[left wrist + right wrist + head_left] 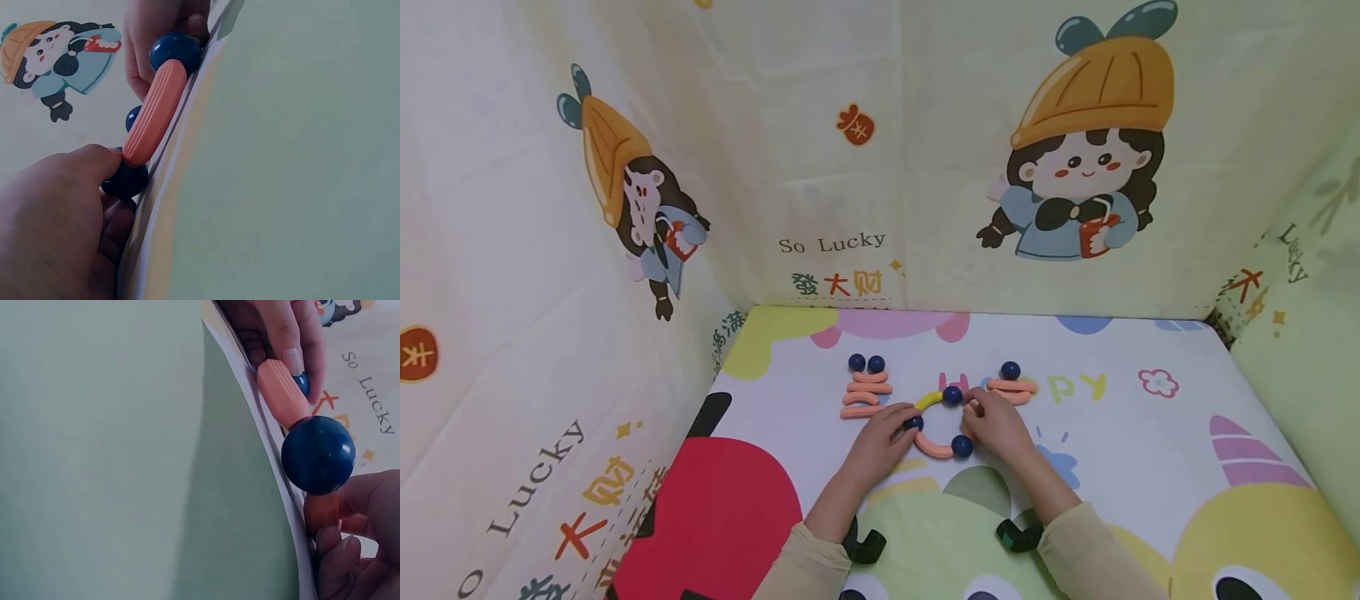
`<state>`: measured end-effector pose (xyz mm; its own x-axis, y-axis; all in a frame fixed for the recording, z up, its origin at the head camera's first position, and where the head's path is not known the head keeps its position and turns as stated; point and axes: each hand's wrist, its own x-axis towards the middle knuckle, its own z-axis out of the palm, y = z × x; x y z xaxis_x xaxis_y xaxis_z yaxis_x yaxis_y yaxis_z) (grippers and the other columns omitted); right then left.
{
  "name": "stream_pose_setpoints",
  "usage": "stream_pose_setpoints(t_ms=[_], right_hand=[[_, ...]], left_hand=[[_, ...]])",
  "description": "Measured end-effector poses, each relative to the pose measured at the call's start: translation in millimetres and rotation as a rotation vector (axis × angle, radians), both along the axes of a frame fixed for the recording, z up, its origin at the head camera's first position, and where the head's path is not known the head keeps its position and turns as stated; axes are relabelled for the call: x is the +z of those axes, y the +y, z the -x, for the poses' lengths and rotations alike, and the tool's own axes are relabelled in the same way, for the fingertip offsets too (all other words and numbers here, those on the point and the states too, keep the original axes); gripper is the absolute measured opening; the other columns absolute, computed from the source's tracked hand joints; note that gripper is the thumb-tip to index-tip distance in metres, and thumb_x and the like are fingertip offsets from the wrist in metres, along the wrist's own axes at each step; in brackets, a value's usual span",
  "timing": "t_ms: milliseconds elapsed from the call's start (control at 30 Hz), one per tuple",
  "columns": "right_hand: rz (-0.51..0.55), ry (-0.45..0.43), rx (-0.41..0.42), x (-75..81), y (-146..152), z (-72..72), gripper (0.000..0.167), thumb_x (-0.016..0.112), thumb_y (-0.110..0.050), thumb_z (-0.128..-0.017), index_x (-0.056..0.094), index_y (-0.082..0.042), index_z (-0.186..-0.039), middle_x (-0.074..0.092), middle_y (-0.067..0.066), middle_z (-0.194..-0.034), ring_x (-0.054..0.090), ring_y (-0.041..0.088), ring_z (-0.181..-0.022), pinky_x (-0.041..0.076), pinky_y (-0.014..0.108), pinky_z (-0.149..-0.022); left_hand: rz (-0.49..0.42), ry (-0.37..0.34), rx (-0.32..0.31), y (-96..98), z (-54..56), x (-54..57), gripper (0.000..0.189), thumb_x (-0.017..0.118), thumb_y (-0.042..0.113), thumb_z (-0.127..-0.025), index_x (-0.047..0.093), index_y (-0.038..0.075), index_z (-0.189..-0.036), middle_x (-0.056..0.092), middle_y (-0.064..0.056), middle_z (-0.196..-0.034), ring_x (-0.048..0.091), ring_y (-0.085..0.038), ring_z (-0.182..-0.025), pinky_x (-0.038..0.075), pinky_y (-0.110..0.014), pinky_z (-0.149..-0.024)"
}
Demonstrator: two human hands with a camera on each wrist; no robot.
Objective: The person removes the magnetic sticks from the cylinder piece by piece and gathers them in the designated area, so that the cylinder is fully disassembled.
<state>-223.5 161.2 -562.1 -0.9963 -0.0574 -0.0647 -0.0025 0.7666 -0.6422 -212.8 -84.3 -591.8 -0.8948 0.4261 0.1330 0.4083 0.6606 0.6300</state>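
Note:
On the table lies a ring of curved rods and dark blue balls. My left hand (pixel 880 439) pinches the left ball (pixel 128 182) between thumb and fingers. A salmon curved rod (pixel 933 447) runs from that ball to the near ball (pixel 962 447). My right hand (pixel 1002 427) grips another salmon rod (pixel 322 511) on the ring's right side, its end against the near ball; the fingers partly hide it. At the far side, a yellow curved rod (pixel 929 399) meets a blue ball (pixel 952 395), close to my right fingertips.
Behind my left hand lie several salmon rods (pixel 868 388), straight and curved, with two blue balls (pixel 857 362) above them. Two more salmon rods (pixel 1013 386) and a blue ball (pixel 1010 371) lie beyond my right hand. Printed cloth walls (pixel 925 183) enclose the patterned table (pixel 1150 450).

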Motion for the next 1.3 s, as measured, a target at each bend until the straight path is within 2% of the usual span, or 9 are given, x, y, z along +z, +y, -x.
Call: stream_pose_setpoints(t_ms=[267, 433, 600, 667, 767, 867, 1000, 1067, 1300], right_hand=[[0.043, -0.043, -0.013, -0.4, 7, -1.2, 0.023, 0.059, -0.025, -0.096, 0.067, -0.015, -0.116, 0.058, 0.004, -0.083, 0.051, 0.018, -0.065, 0.041, 0.03, -0.059], [0.047, -0.007, 0.037, 0.8, 15, -3.8, 0.026, 0.059, -0.025, -0.097, 0.067, -0.012, -0.118, 0.062, 0.004, -0.093, 0.054, 0.017, -0.074, 0.044, 0.03, -0.065], [0.035, 0.022, 0.14, 2.2, 26, -8.3, 0.033, 0.062, -0.019, -0.095, 0.063, -0.011, -0.127, 0.06, 0.004, -0.097, 0.052, 0.019, -0.08, 0.041, 0.034, -0.072], [0.032, 0.047, 0.199, 1.8, 30, -10.9, 0.038, 0.063, -0.016, -0.094, 0.061, -0.013, -0.132, 0.062, 0.005, -0.108, 0.057, 0.02, -0.09, 0.046, 0.037, -0.079], [0.021, 0.109, 0.314, 2.3, 36, -15.3, 0.044, 0.065, -0.012, -0.092, 0.059, -0.014, -0.135, 0.058, 0.006, -0.135, 0.058, 0.022, -0.11, 0.047, 0.04, -0.088], [0.003, 0.121, 0.425, 3.6, 41, -20.0, 0.043, 0.065, -0.013, -0.093, 0.06, -0.018, -0.136, 0.05, 0.002, -0.148, 0.057, 0.015, -0.108, 0.046, 0.032, -0.085], [-0.029, 0.088, 0.53, 4.3, 46, -24.6, 0.039, 0.065, -0.016, -0.094, 0.062, -0.023, -0.132, 0.052, -0.003, -0.144, 0.054, 0.005, -0.094, 0.045, 0.024, -0.079], [-0.041, 0.084, 0.556, 4.1, 46, -25.7, 0.036, 0.065, -0.018, -0.094, 0.063, -0.024, -0.13, 0.055, -0.004, -0.139, 0.054, 0.003, -0.094, 0.046, 0.024, -0.08], [-0.07, 0.203, 0.574, -2.6, 42, -24.1, 0.027, 0.065, -0.013, -0.093, 0.067, -0.023, -0.119, 0.058, -0.01, -0.121, 0.055, 0.006, -0.105, 0.051, 0.029, -0.089]], left_hand=[[-0.001, 0.004, 0.004, 0.1, -0.4, -0.2, 0.038, 0.053, 0.04, -0.101, 0.056, 0.033, -0.138, 0.051, 0.005, -0.147, 0.049, -0.019, -0.136, 0.042, -0.044, -0.11], [-0.004, 0.006, 0.002, 0.0, -1.0, -0.5, 0.038, 0.053, 0.041, -0.101, 0.056, 0.034, -0.139, 0.051, 0.006, -0.147, 0.049, -0.019, -0.136, 0.042, -0.044, -0.11], [0.001, 0.015, 0.003, -0.3, -0.9, 0.0, 0.037, 0.054, 0.04, -0.101, 0.056, 0.034, -0.138, 0.051, 0.006, -0.146, 0.05, -0.018, -0.135, 0.043, -0.043, -0.109], [0.002, 0.018, 0.002, -0.5, -0.6, 0.5, 0.037, 0.054, 0.04, -0.101, 0.056, 0.034, -0.138, 0.052, 0.006, -0.145, 0.05, -0.018, -0.135, 0.043, -0.043, -0.109], [0.005, 0.015, 0.001, -0.4, -0.4, 1.3, 0.037, 0.054, 0.041, -0.101, 0.056, 0.033, -0.138, 0.052, 0.006, -0.146, 0.05, -0.018, -0.135, 0.043, -0.043, -0.109], [0.006, 0.009, 0.0, 0.4, -0.7, 1.7, 0.038, 0.054, 0.041, -0.101, 0.056, 0.033, -0.138, 0.051, 0.006, -0.146, 0.049, -0.017, -0.135, 0.043, -0.042, -0.109], [0.013, 0.021, -0.001, 1.0, -0.8, 1.8, 0.038, 0.054, 0.04, -0.101, 0.056, 0.033, -0.138, 0.052, 0.006, -0.145, 0.05, -0.018, -0.134, 0.044, -0.043, -0.108], [0.012, 0.024, 0.0, 0.9, -0.7, 1.8, 0.037, 0.054, 0.04, -0.101, 0.056, 0.032, -0.138, 0.052, 0.006, -0.145, 0.051, -0.018, -0.134, 0.044, -0.043, -0.108], [0.001, 0.02, 0.0, 0.5, 0.1, 1.4, 0.037, 0.055, 0.039, -0.101, 0.057, 0.031, -0.138, 0.052, 0.006, -0.145, 0.051, -0.018, -0.134, 0.044, -0.044, -0.108]])
